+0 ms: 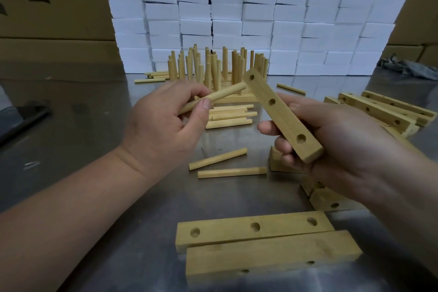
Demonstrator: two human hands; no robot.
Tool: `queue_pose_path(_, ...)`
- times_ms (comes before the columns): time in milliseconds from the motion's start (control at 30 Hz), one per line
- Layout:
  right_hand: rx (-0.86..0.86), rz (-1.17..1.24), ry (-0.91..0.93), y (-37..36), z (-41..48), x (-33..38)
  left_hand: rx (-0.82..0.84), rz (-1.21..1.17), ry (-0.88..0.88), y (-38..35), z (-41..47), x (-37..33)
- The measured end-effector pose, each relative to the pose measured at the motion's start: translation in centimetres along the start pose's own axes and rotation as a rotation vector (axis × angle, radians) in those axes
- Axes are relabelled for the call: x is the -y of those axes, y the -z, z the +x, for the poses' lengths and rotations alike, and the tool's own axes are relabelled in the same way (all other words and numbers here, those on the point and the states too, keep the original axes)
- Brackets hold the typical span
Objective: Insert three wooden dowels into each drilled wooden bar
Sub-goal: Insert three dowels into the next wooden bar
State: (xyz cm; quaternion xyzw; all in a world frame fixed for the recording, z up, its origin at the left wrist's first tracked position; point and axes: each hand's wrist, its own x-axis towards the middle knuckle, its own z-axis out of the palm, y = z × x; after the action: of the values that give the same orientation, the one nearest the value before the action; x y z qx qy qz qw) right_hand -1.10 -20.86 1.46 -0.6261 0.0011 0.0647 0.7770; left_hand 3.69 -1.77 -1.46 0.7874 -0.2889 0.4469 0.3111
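A person's two bare hands work over a metal table (94, 149), seen from above. The left hand (163, 123) pinches a dowel (213, 98) between its thumb and curled fingers, near the dowel's close end. The dowel slants up and away from those fingers toward the right hand (331, 140). The right hand grips a bar (282, 116) by its near half, thumb on the far edge and fingers curled under the near edge. The bar points away from the fingers, and its three drilled holes face up. The dowel's far tip meets the bar's far end beside the farthest hole; whether it has entered cannot be told. Just below the left fingertips lie two loose dowels (218, 158), and just beyond them a small pile of dowels (230, 114). Farther past both hands stand finished bars (213, 64) with dowels upright. Nearer than the hands lie two spare bars (253, 227), side by side and touching. More bars (379, 109) are stacked beyond the right fingers, to the right. White boxes (260, 7) form a wall behind, with cartons (47, 7) at both sides and a grey cloth (407, 67) at far right.
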Motion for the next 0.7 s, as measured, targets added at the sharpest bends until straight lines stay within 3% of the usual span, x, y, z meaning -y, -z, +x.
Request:
queue_pose_path(333, 0.03, -0.184, 0.041, 0.22, 0.17, -0.39, 0.007, 0.039, 0.092, -0.29, 0.01, 0.88)
queue_pose_path(700, 0.054, -0.188, 0.093, 0.44, 0.09, -0.11, 0.1, 0.023, 0.101, -0.1, 0.15, 0.75)
